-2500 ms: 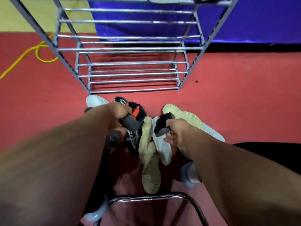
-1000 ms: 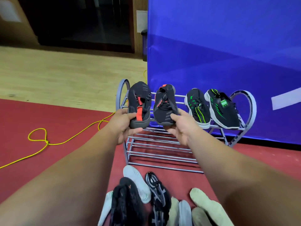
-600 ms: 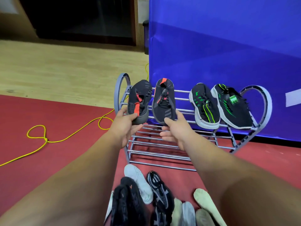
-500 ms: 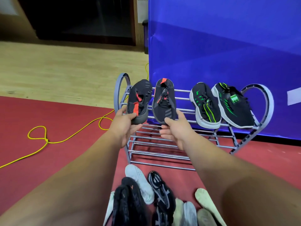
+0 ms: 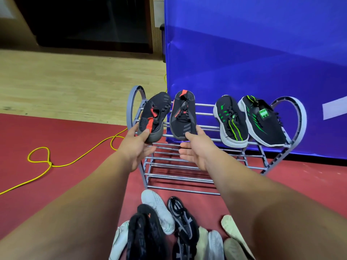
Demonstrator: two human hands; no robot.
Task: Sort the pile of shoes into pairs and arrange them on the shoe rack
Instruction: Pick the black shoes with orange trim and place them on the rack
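A grey metal shoe rack (image 5: pixel 204 126) stands against the blue wall. On its top tier, at the left, are two black shoes with red accents. My left hand (image 5: pixel 138 145) grips the heel of the left black-red shoe (image 5: pixel 155 117), which leans tilted. The right black-red shoe (image 5: pixel 183 115) rests on the bars; my right hand (image 5: pixel 197 149) is spread just below its heel, the thumb touching it. A pair of black shoes with green stripes (image 5: pixel 249 121) sits at the right of the same tier. The pile of shoes (image 5: pixel 169 228) lies on the floor in front.
The rack's lower tiers (image 5: pixel 178 166) hold nothing. A yellow cable (image 5: pixel 48 162) loops over the red floor at the left. A blue panel (image 5: pixel 253 53) rises behind the rack. Wooden floor lies beyond at the left.
Both hands lifted the black-red pair from the pile up to the top tier. The right shoe now rests on the bars and my right hand has opened below it.
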